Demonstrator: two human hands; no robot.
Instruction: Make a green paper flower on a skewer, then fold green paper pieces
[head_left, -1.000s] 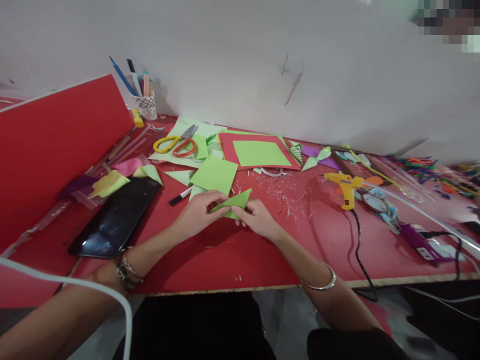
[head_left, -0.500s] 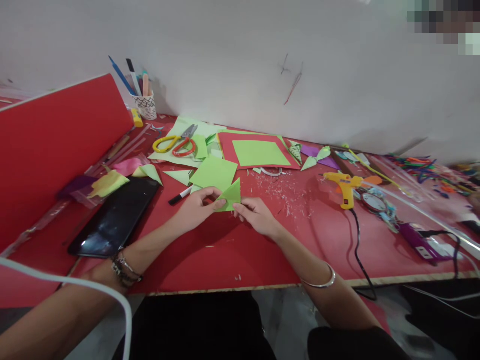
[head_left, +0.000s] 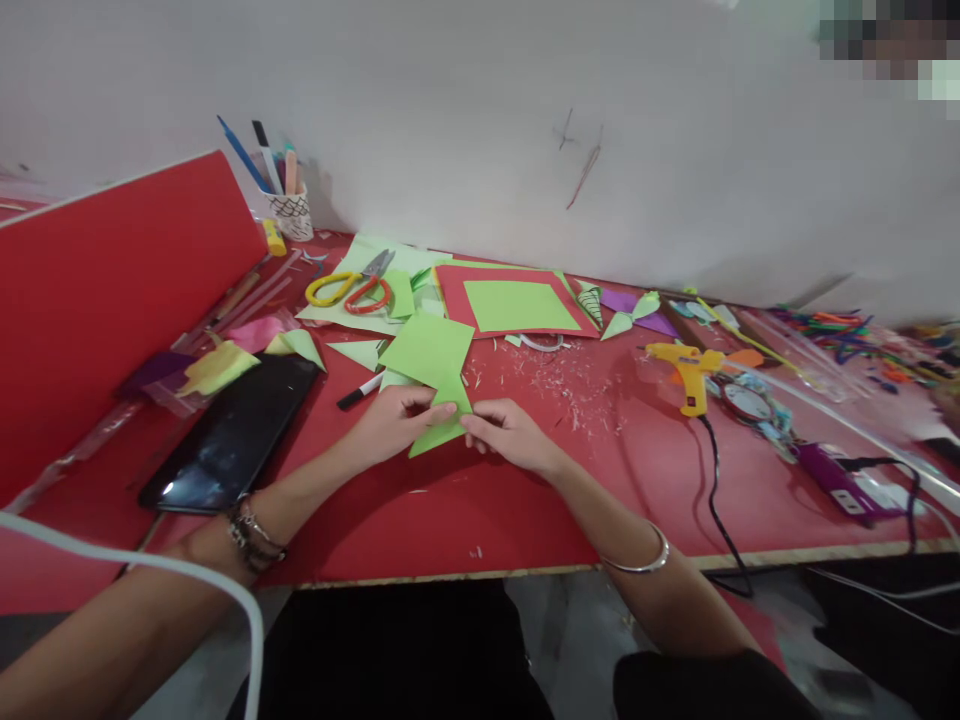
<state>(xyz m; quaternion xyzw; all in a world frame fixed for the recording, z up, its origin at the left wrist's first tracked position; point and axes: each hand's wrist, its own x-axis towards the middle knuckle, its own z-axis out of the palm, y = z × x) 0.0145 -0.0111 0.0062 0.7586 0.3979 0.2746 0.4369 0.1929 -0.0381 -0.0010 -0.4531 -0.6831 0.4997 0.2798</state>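
A small folded piece of green paper [head_left: 442, 428] is pinched between my two hands above the red table. My left hand [head_left: 401, 420] grips its left side, thumb on top. On its right edge, the fingers of my right hand [head_left: 510, 432] are closed. Just beyond lies a flat green paper square [head_left: 429, 348], partly overlapped in view by the folded piece. A black-capped marker [head_left: 361, 390] rests left of the square. Behind it are scissors [head_left: 352, 285] with one yellow and one red handle, lying on pale green sheets.
A phone [head_left: 232, 435] lies left beside a raised red board [head_left: 127, 310]. At the right are a yellow glue gun [head_left: 690, 375] with a black cord and a purple box [head_left: 844, 485]. A pen cup [head_left: 291, 215] stands by the wall. Paper shreds [head_left: 574, 385] litter the middle.
The folded green paper has turned, its upright point gone and a corner now pointing down-left toward me. Both hands have moved slightly nearer to me, still holding it.
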